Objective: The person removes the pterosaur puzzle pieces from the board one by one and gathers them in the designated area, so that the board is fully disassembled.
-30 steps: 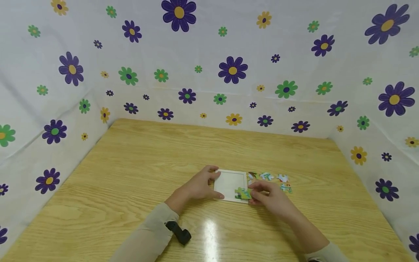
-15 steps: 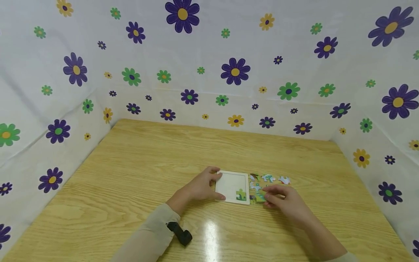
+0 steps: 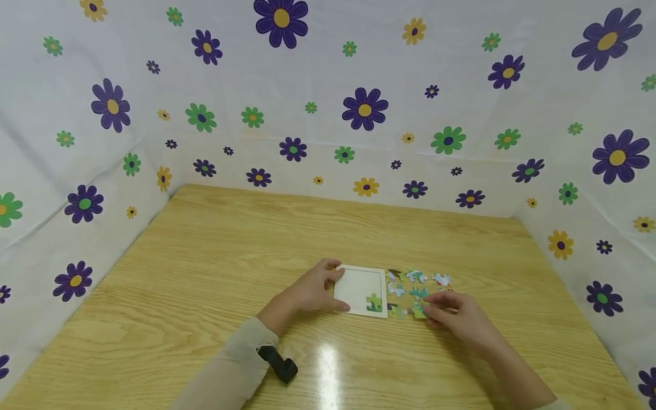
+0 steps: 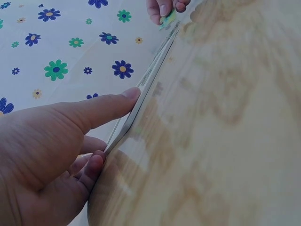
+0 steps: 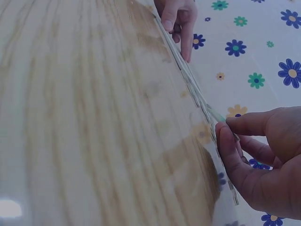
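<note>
A square white puzzle tray (image 3: 353, 288) lies on the table, with one green jigsaw piece (image 3: 374, 303) in its near right corner. My left hand (image 3: 314, 289) holds the tray's left side, thumb at the near edge and fingers at the far edge. To the right of the tray, my right hand (image 3: 459, 316) pinches a second green jigsaw piece (image 3: 418, 311) between thumb and fingers. In the right wrist view this pinched piece (image 5: 217, 114) tilts up from the row of pieces. Several loose jigsaw pieces (image 3: 396, 289) lie between the tray and my right hand.
The wooden table (image 3: 246, 239) extends around the tray on all sides. Flower-printed white cloth (image 3: 318, 125) walls it in at the back and both sides. A black strap (image 3: 277, 363) sits on the left sleeve.
My right hand has moved right, from over the tray's near right corner to the loose pieces, carrying a green piece. The corner piece is now uncovered. My left hand stays on the tray.
</note>
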Demonstrator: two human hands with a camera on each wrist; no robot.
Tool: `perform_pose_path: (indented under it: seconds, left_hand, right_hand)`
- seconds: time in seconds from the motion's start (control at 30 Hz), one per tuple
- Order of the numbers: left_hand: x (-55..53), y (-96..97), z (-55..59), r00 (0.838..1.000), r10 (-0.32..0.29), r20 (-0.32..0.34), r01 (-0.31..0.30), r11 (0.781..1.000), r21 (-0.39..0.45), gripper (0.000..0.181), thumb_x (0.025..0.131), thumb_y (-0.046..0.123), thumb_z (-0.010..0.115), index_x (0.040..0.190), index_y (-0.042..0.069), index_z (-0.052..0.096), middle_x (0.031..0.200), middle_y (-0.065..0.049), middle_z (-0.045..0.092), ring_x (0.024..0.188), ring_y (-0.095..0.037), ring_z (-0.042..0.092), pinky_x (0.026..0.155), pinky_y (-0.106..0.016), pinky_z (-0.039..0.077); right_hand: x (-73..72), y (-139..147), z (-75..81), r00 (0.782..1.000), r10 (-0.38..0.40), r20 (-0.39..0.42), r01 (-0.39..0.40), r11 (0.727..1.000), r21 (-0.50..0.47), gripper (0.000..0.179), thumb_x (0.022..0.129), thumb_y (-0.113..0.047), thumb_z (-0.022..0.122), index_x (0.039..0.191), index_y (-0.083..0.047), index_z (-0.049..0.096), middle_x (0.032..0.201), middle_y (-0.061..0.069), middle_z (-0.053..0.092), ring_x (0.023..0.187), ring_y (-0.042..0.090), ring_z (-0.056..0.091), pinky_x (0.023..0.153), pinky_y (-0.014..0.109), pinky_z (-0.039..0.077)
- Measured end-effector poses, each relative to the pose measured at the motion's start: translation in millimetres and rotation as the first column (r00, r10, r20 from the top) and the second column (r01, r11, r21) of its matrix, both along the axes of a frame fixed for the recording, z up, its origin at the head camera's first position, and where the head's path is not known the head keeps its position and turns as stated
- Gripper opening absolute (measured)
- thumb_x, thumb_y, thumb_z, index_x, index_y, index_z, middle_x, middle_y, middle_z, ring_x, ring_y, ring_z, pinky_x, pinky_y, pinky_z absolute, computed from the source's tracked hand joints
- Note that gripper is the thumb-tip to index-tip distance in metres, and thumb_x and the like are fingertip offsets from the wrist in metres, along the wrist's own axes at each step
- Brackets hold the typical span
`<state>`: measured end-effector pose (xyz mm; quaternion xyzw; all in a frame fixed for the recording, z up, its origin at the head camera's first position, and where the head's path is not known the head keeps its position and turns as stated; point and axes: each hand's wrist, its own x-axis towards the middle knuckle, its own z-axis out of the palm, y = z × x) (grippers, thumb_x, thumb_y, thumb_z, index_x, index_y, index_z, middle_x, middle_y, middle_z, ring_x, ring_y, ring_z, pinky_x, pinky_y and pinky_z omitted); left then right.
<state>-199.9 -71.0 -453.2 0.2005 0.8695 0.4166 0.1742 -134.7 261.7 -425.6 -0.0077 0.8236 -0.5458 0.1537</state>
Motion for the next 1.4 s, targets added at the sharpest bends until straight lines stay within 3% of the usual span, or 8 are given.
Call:
perform_pose_path:
  seconds: [0.4,0.63,0.8,1.2,1.4]
  left_hand:
    - [-1.4,-0.4,-1.0,1.0,-0.014,-0.004,0.014,1.0,0.023,0.092,0.078,0.035,0.087,0.151,0.003,0.041,0.162,-0.004,0.027,0.128,-0.029,0.05,0.103,-0.041,0.047]
    - [-1.8,-0.6,2.2,1.0,-0.012,-0.02,0.013,1.0,0.02,0.091,0.079,0.034,0.086,0.152,0.004,0.041,0.162,-0.004,0.027,0.127,-0.028,0.05,0.102,-0.041,0.047]
    - [-0.5,0.4,1.7,1.0,-0.004,-0.009,0.004,1.0,0.025,0.09,0.078,0.033,0.087,0.151,0.003,0.043,0.161,-0.004,0.027,0.126,-0.027,0.05,0.102,-0.041,0.046]
    - [0.9,1.1,-0.8,1.0,-0.012,0.003,0.012,1.0,0.022,0.091,0.079,0.034,0.086,0.152,0.004,0.041,0.162,-0.003,0.026,0.129,-0.028,0.05,0.104,-0.041,0.046]
    - [1.1,-0.9,1.1,1.0,-0.012,0.003,0.012,1.0,0.027,0.09,0.079,0.033,0.086,0.152,0.003,0.041,0.162,-0.004,0.026,0.129,-0.029,0.05,0.103,-0.042,0.047]
  right_hand:
    - [-0.5,0.1,-4.8,0.997,-0.074,-0.007,0.074,0.994,0.074,0.035,0.093,-0.012,0.071,0.118,0.01,0.064,0.101,0.013,0.07,0.085,0.015,0.071,0.075,0.027,0.06]
    - [-1.5,-5.8,0.9,0.995,-0.069,-0.076,0.083,0.978,0.191,0.029,0.09,-0.012,0.075,0.108,0.009,0.068,0.097,0.013,0.072,0.08,0.016,0.071,0.069,0.026,0.059]
    - [-1.8,-7.8,1.4,0.995,-0.072,-0.075,0.09,0.959,0.268,0.026,0.089,-0.014,0.076,0.104,0.007,0.069,0.093,0.01,0.069,0.077,0.015,0.068,0.067,0.025,0.058]
    - [-6.9,-11.6,-4.7,0.999,-0.003,-0.049,0.006,0.999,0.051,0.039,0.088,-0.014,0.077,0.117,0.009,0.065,0.107,0.016,0.067,0.09,0.017,0.07,0.076,0.028,0.06]
    - [-15.2,-24.4,-3.5,0.999,0.01,-0.05,-0.005,0.996,0.093,0.044,0.088,-0.022,0.079,0.122,0.002,0.067,0.109,0.013,0.067,0.097,0.017,0.067,0.077,0.025,0.058]
